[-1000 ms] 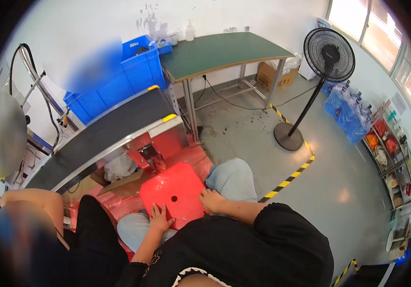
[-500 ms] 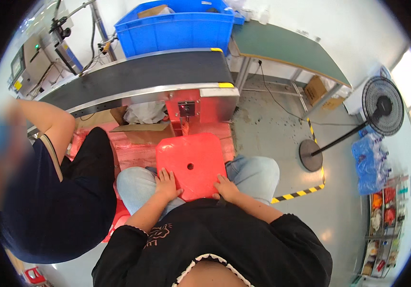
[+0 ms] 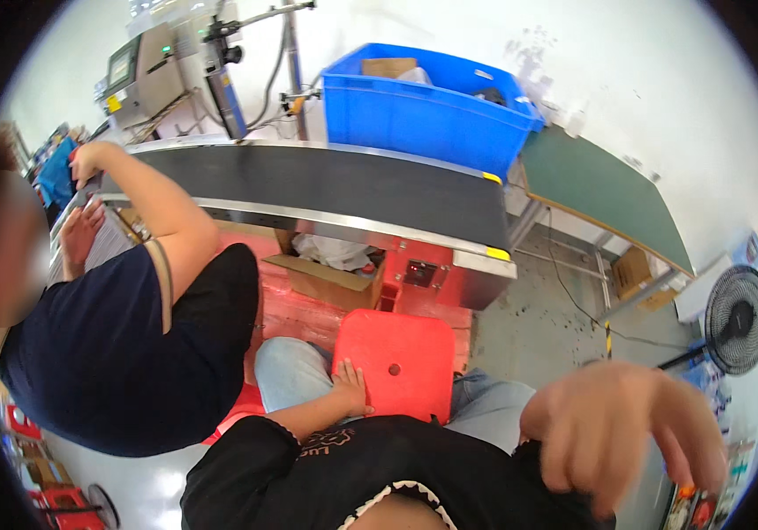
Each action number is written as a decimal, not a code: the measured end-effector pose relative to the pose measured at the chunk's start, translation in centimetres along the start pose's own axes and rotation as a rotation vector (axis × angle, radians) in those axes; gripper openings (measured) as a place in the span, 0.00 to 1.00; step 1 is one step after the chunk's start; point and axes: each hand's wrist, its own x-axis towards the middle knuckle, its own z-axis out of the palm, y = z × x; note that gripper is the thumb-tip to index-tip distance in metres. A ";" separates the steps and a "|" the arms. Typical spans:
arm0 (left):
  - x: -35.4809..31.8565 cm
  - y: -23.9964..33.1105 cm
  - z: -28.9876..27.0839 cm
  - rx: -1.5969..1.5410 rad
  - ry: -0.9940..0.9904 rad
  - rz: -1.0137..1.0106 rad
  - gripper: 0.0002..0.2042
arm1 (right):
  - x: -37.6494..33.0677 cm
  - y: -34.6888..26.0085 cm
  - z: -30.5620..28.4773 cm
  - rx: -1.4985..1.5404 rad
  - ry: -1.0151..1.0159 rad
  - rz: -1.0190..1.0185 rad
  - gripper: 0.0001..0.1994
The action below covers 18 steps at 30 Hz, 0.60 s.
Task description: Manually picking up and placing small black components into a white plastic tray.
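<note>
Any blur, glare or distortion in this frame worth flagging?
Head view: the right hand is raised close to the lens and smeared by motion blur; the left hand on the red stool is sharp. Fisheye bends the conveyor, with a dark rim at the corners. The white wall is bright, slightly washed out.

White wall (image 3: 661, 79), grey concrete floor (image 3: 546, 327), green table (image 3: 599, 190), black standing fan (image 3: 736, 320).

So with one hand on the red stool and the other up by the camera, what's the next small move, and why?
Probably bring the right hand back down onto the red stool. Only the left hand rests on its left edge between the knees, while the right is raised, blurred and empty, close to the lens. Two hands would steady the stool better.
</note>
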 end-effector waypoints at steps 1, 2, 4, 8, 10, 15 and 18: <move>0.2 0.4 -0.5 0.000 0.012 -0.014 0.52 | 2.4 -0.3 -0.6 0.027 -0.166 -0.044 0.17; 0.4 0.3 -0.2 -0.023 0.002 0.000 0.52 | 3.3 -0.5 -0.8 0.054 -0.204 -0.048 0.17; 0.5 0.1 0.1 -0.073 0.007 -0.022 0.52 | 3.9 -0.6 -0.7 0.078 -0.249 0.062 0.15; 0.1 0.2 0.2 -0.047 0.012 -0.014 0.50 | 4.3 1.0 -0.3 0.136 -0.181 0.039 0.14; 0.0 0.3 -0.1 -0.032 0.005 0.014 0.49 | 4.1 1.6 -0.1 0.155 -0.158 0.050 0.13; 1.1 -0.5 2.0 -0.094 0.040 -0.027 0.50 | 2.5 3.5 -1.9 0.073 -0.441 0.216 0.16; 2.0 0.0 1.0 -0.125 0.034 0.013 0.51 | 0.7 4.5 -1.8 -0.035 -0.528 0.518 0.20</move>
